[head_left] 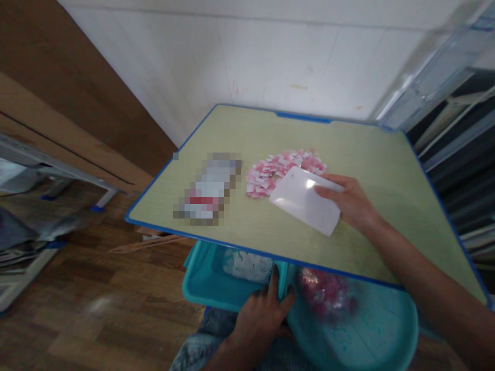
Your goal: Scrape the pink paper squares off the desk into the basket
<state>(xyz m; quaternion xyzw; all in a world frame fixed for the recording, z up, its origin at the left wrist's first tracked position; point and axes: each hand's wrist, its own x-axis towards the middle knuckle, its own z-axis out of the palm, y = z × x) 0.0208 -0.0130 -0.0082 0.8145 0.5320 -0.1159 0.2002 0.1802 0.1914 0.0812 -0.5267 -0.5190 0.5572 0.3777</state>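
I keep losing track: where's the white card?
Right of centre in the head view, the white card is in the right hand, over the table, by the pink pile.

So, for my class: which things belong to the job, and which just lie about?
Probably the job's:
white card, in the right hand
pink and white scraps beside it
table
teal tub, left hand at its rim
clear bag of pink stuff, perhaps

Probably just lying about:
blurred flat thing on the table
wood strips below the table

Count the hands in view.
2: the right hand, holding the white sheet over the table, and the left hand, at the edge of the rectangular teal bin below.
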